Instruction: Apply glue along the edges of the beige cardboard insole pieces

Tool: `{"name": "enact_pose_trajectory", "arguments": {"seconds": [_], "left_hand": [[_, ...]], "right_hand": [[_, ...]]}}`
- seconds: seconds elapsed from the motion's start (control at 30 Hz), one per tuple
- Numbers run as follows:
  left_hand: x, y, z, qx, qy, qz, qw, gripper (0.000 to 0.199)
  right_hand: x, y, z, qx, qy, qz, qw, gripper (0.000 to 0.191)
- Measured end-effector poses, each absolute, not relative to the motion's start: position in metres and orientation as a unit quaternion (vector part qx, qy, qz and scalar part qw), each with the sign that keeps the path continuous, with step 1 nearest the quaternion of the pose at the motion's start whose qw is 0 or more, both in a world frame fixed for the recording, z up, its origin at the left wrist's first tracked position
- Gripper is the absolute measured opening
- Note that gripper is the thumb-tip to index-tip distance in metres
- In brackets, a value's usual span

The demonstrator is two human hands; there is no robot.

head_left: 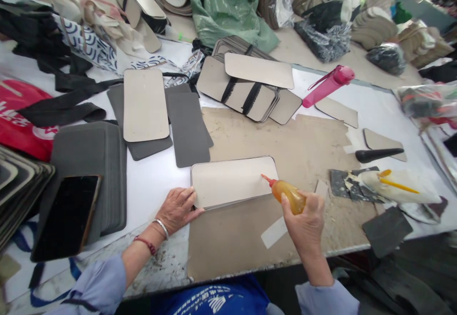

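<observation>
A beige rectangular panel (232,179) with rounded corners and a dark rim lies in front of me on brown cardboard. My left hand (180,208) grips its left end, with fingers bent at the edge and thumb along the near corner. In my right hand (307,217) is an amber squeeze glue bottle (290,196) with a red nozzle. The bottle tilts to the left, and its tip points at the panel's right part; whether it touches I cannot tell. Both hands are closed.
Beyond the panel stand strapped stacks of beige panels (255,100) and a pink water bottle (328,85). Grey panels (187,129) and a phone (66,217) lie to the left. At right are a black-handled tool (378,154) and a glue-stained container with a yellow stick (400,184).
</observation>
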State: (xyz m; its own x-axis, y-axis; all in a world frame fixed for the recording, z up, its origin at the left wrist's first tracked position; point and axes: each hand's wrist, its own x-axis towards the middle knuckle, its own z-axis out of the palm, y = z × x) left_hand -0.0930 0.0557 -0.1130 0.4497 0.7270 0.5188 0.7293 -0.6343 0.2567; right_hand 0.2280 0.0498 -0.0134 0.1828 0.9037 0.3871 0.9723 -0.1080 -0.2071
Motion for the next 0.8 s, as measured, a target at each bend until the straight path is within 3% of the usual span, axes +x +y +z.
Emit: {"name": "enact_pose_trajectory", "arguments": {"seconds": [0.23,0.4,0.63,0.8], "left_hand": [[-0.092,0.056,-0.113,-0.857,-0.427,-0.289,0.006,0.031],[-0.093,0.056,-0.114,-0.857,-0.421,-0.297,0.004,0.034],[-0.094,0.055,-0.115,-0.854,-0.419,-0.308,0.003,0.033],[-0.093,0.053,-0.115,-0.848,-0.43,-0.31,-0.015,0.034]], "right_hand": [[0.253,0.054,-0.016,-0.795,-0.573,-0.102,0.169,0.03],[0.224,0.05,-0.014,-0.769,-0.599,-0.089,0.205,0.027],[0.137,0.038,-0.019,-0.689,-0.638,0.113,0.325,0.022],[0.137,0.02,-0.015,-0.704,-0.595,0.193,0.337,0.026]]}}
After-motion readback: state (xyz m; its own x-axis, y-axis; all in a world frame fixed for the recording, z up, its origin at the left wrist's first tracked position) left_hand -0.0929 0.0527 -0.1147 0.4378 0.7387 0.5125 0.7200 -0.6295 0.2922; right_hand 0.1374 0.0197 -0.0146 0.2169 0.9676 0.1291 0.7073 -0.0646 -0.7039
